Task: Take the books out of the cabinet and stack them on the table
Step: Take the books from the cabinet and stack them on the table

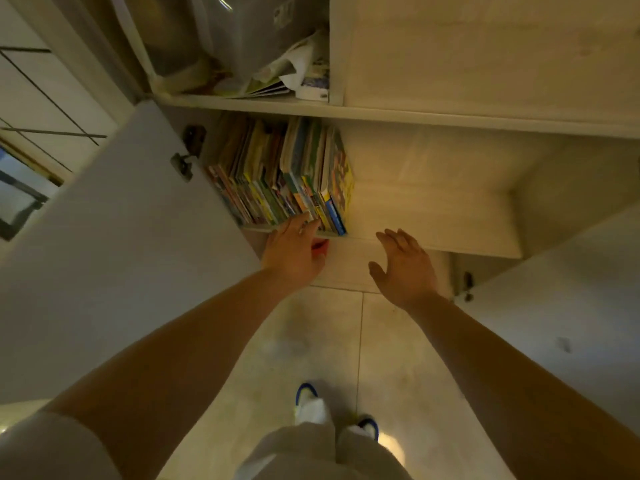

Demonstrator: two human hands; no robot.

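Note:
A row of several thin, colourful books [284,174] stands upright at the left end of the lower cabinet shelf [433,202]. My left hand [294,249] reaches to the bottom front of the row, its straight fingertips touching the spines near the shelf edge. My right hand [403,263] hovers open to the right of the books, in front of the shelf edge, fingers spread and holding nothing. The table is not in view.
The left cabinet door [114,244] stands open beside my left arm, the right door [571,299] is open at the right. The upper shelf holds a clear plastic bag [242,32] and loose papers [294,74]. Below are the tiled floor [346,341] and my shoes.

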